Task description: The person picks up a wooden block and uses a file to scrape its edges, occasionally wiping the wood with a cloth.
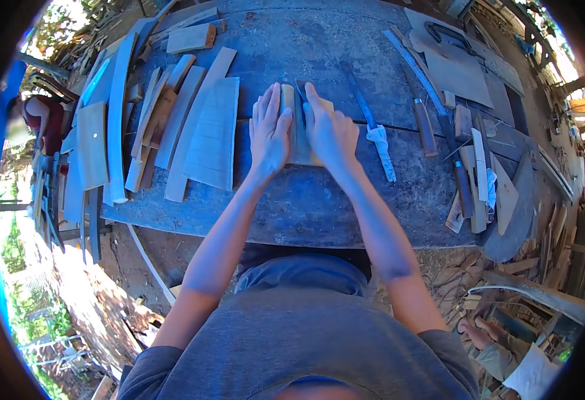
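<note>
A small wooden block (300, 148) lies on the dark workbench (292, 217) in front of my body. My left hand (270, 137) rests flat along the block's left side, its fingers stretched forward and lying close to each other. On the right side, my right hand (331, 133) is closed around a thin dark tool (300, 90), with the index finger pointing forward along it. Only the tool's tip shows; the rest is under the hand, so its kind cannot be made out. To the right lies a long narrow blade with a cloth-wrapped handle (381, 150).
Cut boards (216, 137) and strips lie across the bench's left side. A wooden-handled tool (425, 127), a saw-like blade and a dark clamp (449, 33) lie on the right. One person (42, 117) is at the far left, another (506, 353) at the lower right.
</note>
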The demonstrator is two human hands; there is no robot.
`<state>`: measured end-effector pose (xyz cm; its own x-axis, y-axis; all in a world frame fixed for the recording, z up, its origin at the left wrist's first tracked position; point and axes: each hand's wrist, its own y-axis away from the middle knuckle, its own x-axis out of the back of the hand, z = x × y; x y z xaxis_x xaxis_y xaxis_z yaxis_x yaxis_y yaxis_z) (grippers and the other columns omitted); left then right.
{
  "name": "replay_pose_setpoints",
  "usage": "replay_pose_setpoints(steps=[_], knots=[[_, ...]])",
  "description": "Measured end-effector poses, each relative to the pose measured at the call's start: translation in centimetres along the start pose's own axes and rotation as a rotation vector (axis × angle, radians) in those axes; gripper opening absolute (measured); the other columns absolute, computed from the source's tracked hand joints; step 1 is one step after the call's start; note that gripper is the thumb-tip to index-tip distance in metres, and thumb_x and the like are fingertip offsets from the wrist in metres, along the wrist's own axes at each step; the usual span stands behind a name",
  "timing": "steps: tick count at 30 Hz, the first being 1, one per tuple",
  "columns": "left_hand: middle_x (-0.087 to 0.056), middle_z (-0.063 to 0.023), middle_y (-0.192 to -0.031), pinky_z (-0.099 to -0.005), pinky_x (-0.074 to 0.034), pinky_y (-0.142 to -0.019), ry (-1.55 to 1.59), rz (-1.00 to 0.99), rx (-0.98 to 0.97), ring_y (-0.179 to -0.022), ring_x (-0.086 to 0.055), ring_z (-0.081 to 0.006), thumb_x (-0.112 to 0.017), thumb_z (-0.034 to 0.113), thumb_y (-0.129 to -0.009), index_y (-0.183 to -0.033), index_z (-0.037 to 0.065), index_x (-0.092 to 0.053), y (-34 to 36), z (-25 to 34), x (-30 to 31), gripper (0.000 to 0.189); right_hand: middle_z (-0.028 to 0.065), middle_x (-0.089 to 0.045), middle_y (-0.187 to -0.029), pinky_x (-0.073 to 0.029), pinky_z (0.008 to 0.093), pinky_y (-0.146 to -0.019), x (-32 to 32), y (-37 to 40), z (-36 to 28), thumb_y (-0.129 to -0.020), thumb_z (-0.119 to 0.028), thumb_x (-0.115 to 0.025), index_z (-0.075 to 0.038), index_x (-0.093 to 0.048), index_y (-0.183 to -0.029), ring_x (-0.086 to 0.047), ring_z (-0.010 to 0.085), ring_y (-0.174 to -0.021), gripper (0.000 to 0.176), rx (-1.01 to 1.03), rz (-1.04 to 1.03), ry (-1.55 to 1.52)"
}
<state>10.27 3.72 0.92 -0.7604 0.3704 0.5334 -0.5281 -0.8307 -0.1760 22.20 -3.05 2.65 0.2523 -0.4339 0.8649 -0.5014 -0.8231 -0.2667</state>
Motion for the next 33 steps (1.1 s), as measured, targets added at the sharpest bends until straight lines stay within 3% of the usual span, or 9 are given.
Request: replay_pose_setpoints(steps=[6,9,11,14,21,28,31,33], knots=[[-0.028,-0.0095,-0.157,-0.0463,-0.009,-0.119,-0.018,0.019,0.014,-0.148,-0.016,-0.0322,-0.036,0.036,-0.101,-0.154,0.013,-0.027,0.5,-0.2,-0.2,0.058,0.0164,-0.065,-0.063,-0.052,0.0493,-0.052,3.3,9.1,-1.2,-0.091,-0.021,-0.057,-0.023,-0.046,-0.144,-0.066,0.0358,-0.054,0.054,-0.05,-0.192,-0.121],[-0.028,-0.0106,-0.157,-0.0466,-0.01,-0.118,0.015,0.009,-0.003,-0.147,-0.017,-0.0332,-0.036,0.036,-0.101,-0.153,0.012,-0.028,0.0,0.2,0.0,0.058,0.0165,-0.066,-0.065,-0.053,0.0489,-0.053,2.7,5.6,-1.5,-0.091,-0.022,-0.057,-0.022,-0.046,-0.143,-0.066,0.0361,-0.056,0.053,-0.009,-0.131,0.015],[-0.028,-0.0114,-0.157,-0.0466,-0.011,-0.118,0.013,0.008,0.0,-0.147,-0.018,-0.0338,-0.036,0.036,-0.101,-0.153,0.011,-0.028,0.2,0.3,-0.1,0.058,0.0169,-0.066,-0.065,-0.053,0.0488,-0.054,0.3,1.2,-0.8,-0.091,-0.024,-0.056,-0.022,-0.047,-0.142,-0.067,0.037,-0.057,0.052,0.014,0.031,-0.018],[-0.029,-0.0134,-0.156,-0.0461,-0.012,-0.118,-0.023,0.048,0.0,-0.145,-0.021,-0.0345,-0.037,0.035,-0.1,-0.152,0.009,-0.03,-0.1,0.1,-0.1,0.058,0.0171,-0.066,-0.066,-0.053,0.0488,-0.053,-0.7,-1.1,-0.6,-0.093,-0.024,-0.054,-0.021,-0.049,-0.14,-0.067,0.0373,-0.058,0.048,0.059,0.07,-0.049],[-0.031,-0.0143,-0.154,-0.0435,-0.015,-0.118,-0.01,0.077,-0.023,-0.144,-0.024,-0.0329,-0.04,0.031,-0.1,-0.151,0.007,-0.032,0.5,0.1,-0.2,0.057,0.0166,-0.065,-0.063,-0.051,0.049,-0.052,4.0,10.7,-1.6,-0.095,-0.025,-0.052,-0.021,-0.05,-0.14,-0.065,0.0362,-0.055,0.045,-0.056,-0.178,-0.183],[-0.034,-0.0153,-0.153,-0.0429,-0.017,-0.117,-0.032,0.084,-0.034,-0.143,-0.026,-0.0322,-0.041,0.03,-0.1,-0.15,0.006,-0.032,0.3,0.2,-0.3,0.056,0.0192,-0.065,-0.065,-0.052,0.0513,-0.056,-0.1,2.8,2.7,-0.097,-0.028,-0.05,-0.023,-0.049,-0.141,-0.065,0.0387,-0.058,0.045,-0.159,-0.068,-0.044],[-0.033,-0.0159,-0.153,-0.0429,-0.017,-0.117,-0.042,0.094,-0.043,-0.142,-0.026,-0.0325,-0.04,0.03,-0.1,-0.15,0.005,-0.032,0.1,0.1,-0.2,0.056,0.0187,-0.065,-0.065,-0.052,0.0508,-0.055,0.5,6.3,1.6,-0.097,-0.028,-0.049,-0.023,-0.049,-0.141,-0.065,0.0383,-0.058,0.045,-0.113,-0.036,-0.059],[-0.033,-0.0162,-0.153,-0.0428,-0.017,-0.117,-0.045,0.086,-0.039,-0.142,-0.026,-0.0327,-0.04,0.031,-0.101,-0.15,0.005,-0.032,0.1,0.0,-0.3,0.057,0.0167,-0.065,-0.064,-0.051,0.0504,-0.051,3.2,10.3,-0.2,-0.095,-0.027,-0.053,-0.02,-0.048,-0.142,-0.066,0.0351,-0.056,0.047,-0.095,-0.164,-0.193]])
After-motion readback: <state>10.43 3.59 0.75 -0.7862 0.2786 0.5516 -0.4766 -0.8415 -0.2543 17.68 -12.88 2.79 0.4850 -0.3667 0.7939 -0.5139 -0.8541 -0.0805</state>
